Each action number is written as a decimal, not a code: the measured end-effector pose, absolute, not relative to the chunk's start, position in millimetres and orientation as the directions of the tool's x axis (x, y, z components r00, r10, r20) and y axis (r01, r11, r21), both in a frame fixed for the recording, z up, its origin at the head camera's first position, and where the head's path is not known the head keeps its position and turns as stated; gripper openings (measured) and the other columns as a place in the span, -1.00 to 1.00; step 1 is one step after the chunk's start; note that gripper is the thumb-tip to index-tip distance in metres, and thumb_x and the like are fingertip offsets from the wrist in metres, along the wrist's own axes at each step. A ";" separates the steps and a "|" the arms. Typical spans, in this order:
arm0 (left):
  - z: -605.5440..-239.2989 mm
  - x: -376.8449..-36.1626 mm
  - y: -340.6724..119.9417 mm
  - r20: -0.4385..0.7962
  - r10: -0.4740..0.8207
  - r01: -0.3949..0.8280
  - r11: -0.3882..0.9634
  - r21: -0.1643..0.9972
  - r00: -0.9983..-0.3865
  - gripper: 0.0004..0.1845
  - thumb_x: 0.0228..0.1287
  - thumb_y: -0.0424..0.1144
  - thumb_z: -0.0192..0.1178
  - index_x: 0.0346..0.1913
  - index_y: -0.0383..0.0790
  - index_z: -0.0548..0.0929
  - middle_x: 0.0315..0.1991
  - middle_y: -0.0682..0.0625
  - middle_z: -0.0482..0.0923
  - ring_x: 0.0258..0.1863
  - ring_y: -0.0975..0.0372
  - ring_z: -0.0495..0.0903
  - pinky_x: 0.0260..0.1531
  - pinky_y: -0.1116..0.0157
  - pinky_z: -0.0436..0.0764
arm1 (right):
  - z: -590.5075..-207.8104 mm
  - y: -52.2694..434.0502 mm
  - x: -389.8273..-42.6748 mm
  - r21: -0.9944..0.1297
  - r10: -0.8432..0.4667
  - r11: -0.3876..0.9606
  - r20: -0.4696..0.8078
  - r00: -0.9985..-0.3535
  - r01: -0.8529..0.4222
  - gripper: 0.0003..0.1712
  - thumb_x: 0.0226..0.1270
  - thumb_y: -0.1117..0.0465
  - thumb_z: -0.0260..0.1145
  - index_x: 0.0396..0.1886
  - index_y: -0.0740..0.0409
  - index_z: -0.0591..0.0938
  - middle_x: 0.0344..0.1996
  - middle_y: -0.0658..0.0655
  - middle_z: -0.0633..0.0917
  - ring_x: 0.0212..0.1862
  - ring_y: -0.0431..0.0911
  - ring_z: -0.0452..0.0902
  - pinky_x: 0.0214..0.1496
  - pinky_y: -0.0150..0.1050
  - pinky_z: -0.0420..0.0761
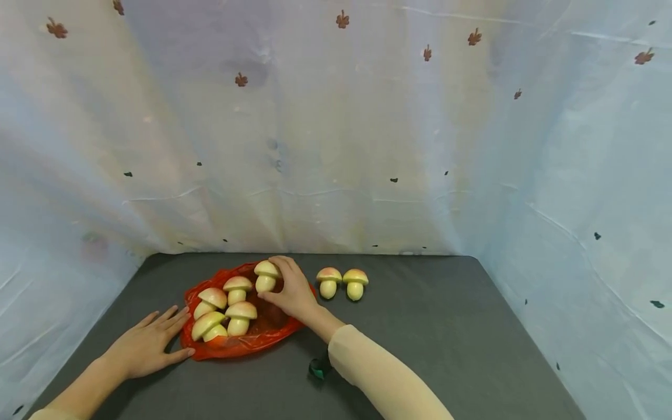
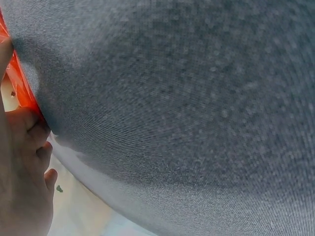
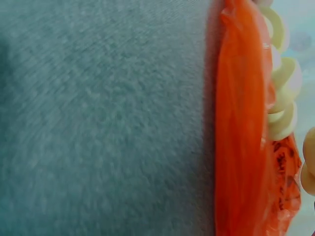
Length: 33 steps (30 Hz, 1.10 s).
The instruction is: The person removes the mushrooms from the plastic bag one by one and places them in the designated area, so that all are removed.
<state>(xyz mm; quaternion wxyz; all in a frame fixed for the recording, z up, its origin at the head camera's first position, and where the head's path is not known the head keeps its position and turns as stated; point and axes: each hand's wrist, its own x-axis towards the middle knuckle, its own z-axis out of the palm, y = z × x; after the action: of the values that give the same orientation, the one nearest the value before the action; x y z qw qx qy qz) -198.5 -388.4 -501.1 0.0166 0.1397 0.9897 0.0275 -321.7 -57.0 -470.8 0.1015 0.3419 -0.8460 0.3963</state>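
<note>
A red plastic bag (image 1: 238, 349) lies spread on the dark grey table, its mouth wide and its rim crumpled. Inside its left half sit several toy mushrooms (image 1: 241, 310) with pale stems and yellow-pink caps. My right hand (image 1: 296, 296) reaches over the bag's right side and pinches one mushroom (image 1: 266, 284) between thumb and fingers, near the back rim. At the left rim, my left hand (image 1: 149, 345) lies with fingers spread, fingertips touching the red plastic. The left wrist view catches that hand (image 2: 27, 177) beside the bag (image 2: 23, 86). In the right wrist view, the bag's side (image 3: 243, 123) stands low, mushroom caps (image 3: 286, 86) showing behind.
Two more mushrooms, a left one (image 1: 329, 283) and a right one (image 1: 355, 284), rest side by side on the table (image 1: 446, 338) just right of the bag. A small black and green object (image 1: 317, 368) shows by the right sleeve. Pale patterned sheeting (image 1: 336, 134) surrounds the table.
</note>
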 end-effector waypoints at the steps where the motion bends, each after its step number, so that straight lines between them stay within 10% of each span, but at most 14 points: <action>1: -501.4 -198.7 -388.1 -0.024 0.278 0.277 0.959 0.060 -0.960 -0.01 0.32 0.44 0.18 0.47 -0.35 0.48 0.46 -0.34 0.40 0.47 -0.28 0.31 0.40 -0.36 0.22 | -469.5 -54.8 -321.6 -0.600 -0.492 0.448 0.453 -0.743 -0.663 -0.10 0.24 0.05 0.62 0.50 0.11 0.42 0.42 0.09 0.46 0.42 -0.03 0.44 0.45 -0.15 0.49; 21: -499.0 -199.6 -388.4 -0.026 0.285 0.284 0.958 0.045 -0.958 -0.01 0.31 0.44 0.19 0.46 -0.36 0.49 0.45 -0.35 0.41 0.46 -0.28 0.33 0.39 -0.37 0.23 | -442.0 7.4 -319.3 -0.525 -0.411 0.336 0.665 -0.624 -0.782 -0.11 0.16 0.20 0.66 0.44 0.25 0.44 0.35 0.21 0.50 0.30 0.05 0.52 0.31 -0.06 0.61; 33: -500.8 -200.8 -388.4 -0.032 0.286 0.286 0.958 0.029 -0.958 -0.01 0.30 0.45 0.19 0.46 -0.35 0.50 0.45 -0.35 0.40 0.47 -0.28 0.32 0.41 -0.35 0.21 | -450.5 63.8 -317.5 -0.547 -0.366 0.366 0.659 -0.657 -0.753 -0.08 0.11 0.24 0.68 0.45 0.22 0.45 0.37 0.18 0.49 0.31 0.05 0.52 0.28 0.04 0.62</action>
<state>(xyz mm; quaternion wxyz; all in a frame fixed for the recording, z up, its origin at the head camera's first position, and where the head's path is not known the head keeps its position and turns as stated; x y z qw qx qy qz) -200.8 -388.4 -500.8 0.0179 0.1446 0.9893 0.0120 -317.5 63.8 -450.5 0.2196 0.3512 -0.7968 0.4400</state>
